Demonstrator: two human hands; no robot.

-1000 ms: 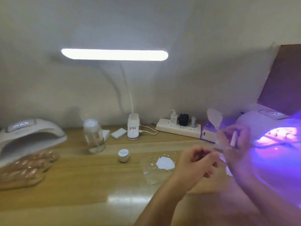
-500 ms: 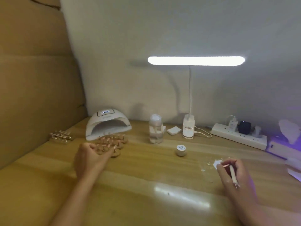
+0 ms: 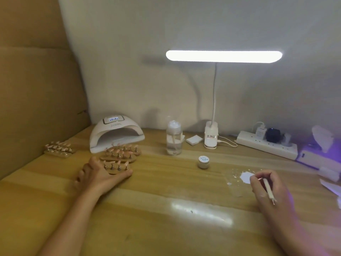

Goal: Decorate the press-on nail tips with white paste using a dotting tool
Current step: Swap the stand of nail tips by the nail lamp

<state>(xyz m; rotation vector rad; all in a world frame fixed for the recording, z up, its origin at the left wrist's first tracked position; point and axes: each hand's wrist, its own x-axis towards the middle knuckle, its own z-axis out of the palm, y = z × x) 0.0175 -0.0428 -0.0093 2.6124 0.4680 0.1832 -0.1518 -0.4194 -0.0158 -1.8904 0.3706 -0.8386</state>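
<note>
Press-on nail tips [image 3: 120, 154] stand on small posts in rows at the left of the bench [image 3: 166, 191], just in front of a white nail lamp [image 3: 116, 133]. The left hand [image 3: 100, 175] has its thumb and fingers curled round the nearest row. The right hand [image 3: 267, 189] rests on the bench well apart to the right, pinching a white dotting tool [image 3: 268, 188], fingertips just beside the white paste [image 3: 246, 177].

The table [image 3: 166, 204] is yellow-brown with wood grain. The paste [image 3: 246, 177], tool [image 3: 268, 190] and nail lamp [image 3: 116, 133] are white. The nail tips [image 3: 120, 151] are pink.
</note>
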